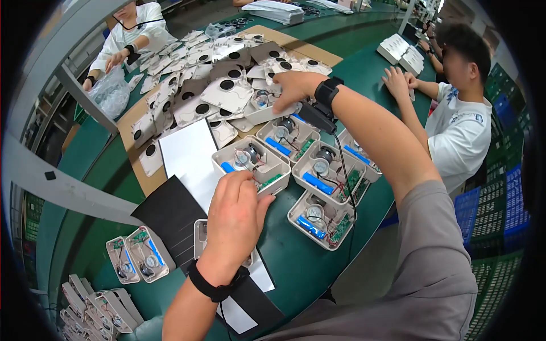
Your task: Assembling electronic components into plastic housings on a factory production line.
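My left hand (234, 213) is closed at the near wall of an open white plastic housing (281, 169), its fingertips partly hidden over the rim. Inside that housing lie a blue battery cell (227, 167), a round metal part, a black part and a green circuit board (270, 181). Farther off, my right hand (297, 88) grips another white housing (264, 115), which is slightly raised at the edge of a pile of covers. More open housings with batteries, wires and boards stand just right of the left hand, among them one housing (313, 220) nearest the table edge.
White covers with black round discs (227, 85) are heaped on cardboard (324, 52). A black folder (170, 213) and white paper (185, 156) lie left. Two filled housings (149, 256) and stacked housings (99, 310) are lower left. Co-workers sit far left and right; crates (492, 210) stand right.
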Tool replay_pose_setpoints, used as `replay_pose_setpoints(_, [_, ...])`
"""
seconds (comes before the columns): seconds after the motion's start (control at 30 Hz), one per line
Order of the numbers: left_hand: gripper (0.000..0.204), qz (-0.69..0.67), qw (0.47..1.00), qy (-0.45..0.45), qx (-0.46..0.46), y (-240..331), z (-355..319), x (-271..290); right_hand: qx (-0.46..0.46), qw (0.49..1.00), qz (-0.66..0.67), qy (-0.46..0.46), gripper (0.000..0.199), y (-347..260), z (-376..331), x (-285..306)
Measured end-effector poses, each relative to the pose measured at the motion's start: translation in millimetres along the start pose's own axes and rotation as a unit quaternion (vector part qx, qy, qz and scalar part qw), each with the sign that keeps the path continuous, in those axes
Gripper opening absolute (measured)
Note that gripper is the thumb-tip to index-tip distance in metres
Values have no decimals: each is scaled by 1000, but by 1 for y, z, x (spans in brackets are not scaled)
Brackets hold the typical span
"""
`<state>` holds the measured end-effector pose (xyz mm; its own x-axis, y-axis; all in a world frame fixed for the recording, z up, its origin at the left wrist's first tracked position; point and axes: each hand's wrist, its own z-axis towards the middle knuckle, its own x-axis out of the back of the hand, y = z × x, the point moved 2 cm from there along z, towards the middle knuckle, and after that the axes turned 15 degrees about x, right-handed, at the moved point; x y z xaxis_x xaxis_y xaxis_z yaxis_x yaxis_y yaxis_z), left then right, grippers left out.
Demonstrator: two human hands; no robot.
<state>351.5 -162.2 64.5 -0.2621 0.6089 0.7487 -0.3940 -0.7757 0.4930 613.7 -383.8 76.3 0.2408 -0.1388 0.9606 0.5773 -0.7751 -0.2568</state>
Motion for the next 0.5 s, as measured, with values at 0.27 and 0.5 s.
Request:
replay_pose_setpoints(0.27, [40,-28,999,-17,10,-4,7,-27,-63,974,113,185,99,64,-69,53])
replay_pose_setpoints(0.5, [53,-107,980,92,141,2,-12,-7,-297,926,-25,232,105,193,-130,36])
